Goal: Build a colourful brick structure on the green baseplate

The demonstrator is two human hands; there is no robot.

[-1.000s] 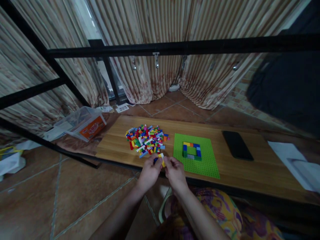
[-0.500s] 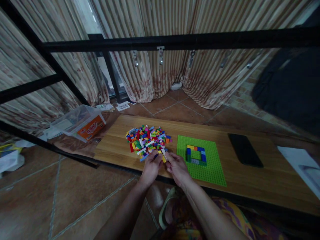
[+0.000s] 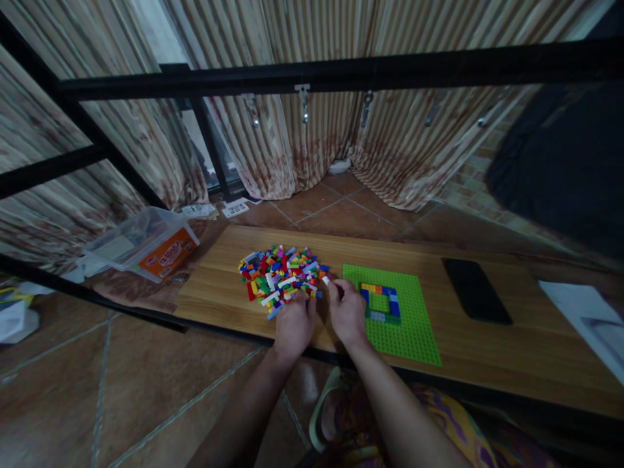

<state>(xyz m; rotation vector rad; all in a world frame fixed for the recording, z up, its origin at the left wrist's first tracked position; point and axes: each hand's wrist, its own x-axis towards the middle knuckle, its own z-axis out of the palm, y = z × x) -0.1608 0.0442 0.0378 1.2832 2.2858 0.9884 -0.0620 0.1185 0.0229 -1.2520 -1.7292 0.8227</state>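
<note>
My right hand (image 3: 348, 313) pinches a small white toy brick (image 3: 326, 281) between thumb and fingers, just above the right edge of the brick pile. My left hand (image 3: 295, 324) reaches into the near edge of the pile of loose, many-coloured bricks (image 3: 279, 276). Its fingers are curled, and whatever they hold is hidden behind the hand. Right of my right hand lies a green studded baseplate (image 3: 419, 325). On it stands a square, hollow frame of bricks (image 3: 394, 307) in blue, yellow, orange, green and grey, partly beside my right knuckles.
Everything lies on a low wooden table (image 3: 209, 286). A black phone-like slab (image 3: 476, 290) and white paper (image 3: 580, 318) are at the right. Left of the table, a clear plastic box (image 3: 146, 244) with an orange label sits on the floor. A black metal bar (image 3: 312, 75) crosses beyond the table.
My hands have moved apart from each other. The right hand has lifted the white brick slightly up and away; the left has turned palm-down against the pile's edge. The view has shifted slightly.
</note>
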